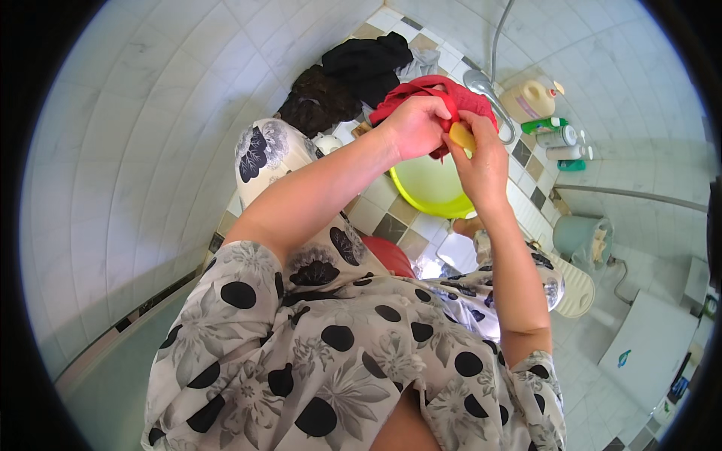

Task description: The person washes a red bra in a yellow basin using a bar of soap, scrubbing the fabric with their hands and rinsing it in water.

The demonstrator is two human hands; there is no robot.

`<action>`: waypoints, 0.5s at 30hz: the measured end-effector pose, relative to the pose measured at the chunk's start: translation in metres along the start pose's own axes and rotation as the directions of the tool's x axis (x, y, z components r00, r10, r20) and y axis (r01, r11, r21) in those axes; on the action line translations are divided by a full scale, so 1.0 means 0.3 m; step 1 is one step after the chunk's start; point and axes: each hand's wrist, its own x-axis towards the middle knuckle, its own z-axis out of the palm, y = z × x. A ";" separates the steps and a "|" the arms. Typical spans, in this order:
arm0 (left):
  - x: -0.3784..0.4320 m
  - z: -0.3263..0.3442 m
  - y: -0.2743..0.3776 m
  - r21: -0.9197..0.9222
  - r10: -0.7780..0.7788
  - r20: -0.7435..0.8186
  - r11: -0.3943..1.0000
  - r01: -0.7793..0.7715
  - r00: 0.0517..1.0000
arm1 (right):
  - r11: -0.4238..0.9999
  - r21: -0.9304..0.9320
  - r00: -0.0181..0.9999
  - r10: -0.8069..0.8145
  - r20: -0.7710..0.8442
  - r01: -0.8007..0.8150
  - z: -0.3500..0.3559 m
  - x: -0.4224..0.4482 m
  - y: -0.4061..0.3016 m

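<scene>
My left hand point(418, 127) grips a strip of a red cloth garment point(471, 101), its thumb pressed on the fabric. In my right hand point(483, 155) is a yellow bar of soap point(462, 137), held between thumb and fingers close against the red cloth. Both hands are nearly together over a lime-green plastic basin point(417, 200). The bulk of the garment drapes over the basin's far side, and the hands hide part of it.
Black clothing point(366, 59) and a dark brown garment point(316, 101) lie on the tiled floor beyond the basin. A shower head point(478, 82) rests at the right, near a beige jug point(527, 100) and several bottles point(557, 137). A red stool point(388, 255) shows beneath me.
</scene>
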 end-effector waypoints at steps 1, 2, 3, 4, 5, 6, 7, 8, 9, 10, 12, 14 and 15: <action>-0.002 0.017 -0.008 -0.068 0.071 0.038 0.995 -0.069 0.997 | 0.999 0.001 0.999 0.032 0.024 -0.032 0.016 -0.001 -0.002; 0.004 0.034 -0.009 -0.027 0.086 -0.055 0.996 -0.088 0.995 | 1.000 0.021 1.000 -0.004 0.029 0.003 0.014 -0.011 -0.009; 0.005 0.040 -0.008 -0.022 0.066 -0.094 0.997 -0.068 0.993 | 0.999 0.012 0.996 -0.035 0.080 0.034 0.017 -0.027 -0.016; 0.007 0.040 -0.005 -0.018 0.045 -0.134 0.999 -0.048 0.990 | 0.998 0.004 0.989 -0.065 0.131 0.065 0.021 -0.043 -0.019; 0.010 0.037 -0.003 -0.015 0.024 -0.173 1.000 -0.027 0.985 | 0.995 -0.001 0.979 -0.095 0.182 0.097 0.023 -0.057 -0.025; 0.014 0.027 -0.001 0.030 0.062 -0.187 0.998 -0.058 0.980 | 0.995 0.005 0.973 -0.101 0.208 0.102 0.021 -0.065 -0.033; 0.016 0.017 -0.005 0.036 0.064 -0.183 0.998 -0.059 0.981 | 0.994 0.083 0.975 -0.080 0.208 0.064 0.022 -0.071 -0.028; 0.016 0.006 -0.010 0.043 0.066 -0.178 0.997 -0.060 0.982 | 0.987 0.161 0.976 -0.059 0.209 0.026 0.023 -0.080 -0.015; 0.010 0.010 -0.010 0.051 0.070 -0.174 0.997 -0.061 0.982 | 0.971 0.239 0.977 -0.040 0.211 -0.012 0.021 -0.085 -0.002; 0.003 0.022 -0.006 0.037 0.008 -0.181 0.999 -0.001 0.983 | 0.972 0.233 0.975 -0.025 0.222 -0.028 0.005 -0.082 0.012; 0.002 0.014 -0.015 0.053 0.000 -0.136 0.999 0.008 0.991 | 0.930 0.335 0.987 0.158 0.015 -0.153 -0.002 -0.076 0.021; 0.007 0.008 -0.025 0.004 -0.016 -0.097 1.000 0.016 0.995 | 0.886 0.409 0.952 0.286 -0.107 -0.220 -0.026 -0.050 0.018; 0.006 0.015 -0.030 0.035 -0.020 -0.092 0.999 0.023 0.996 | 0.872 0.427 0.938 0.321 -0.134 -0.238 -0.055 -0.017 0.005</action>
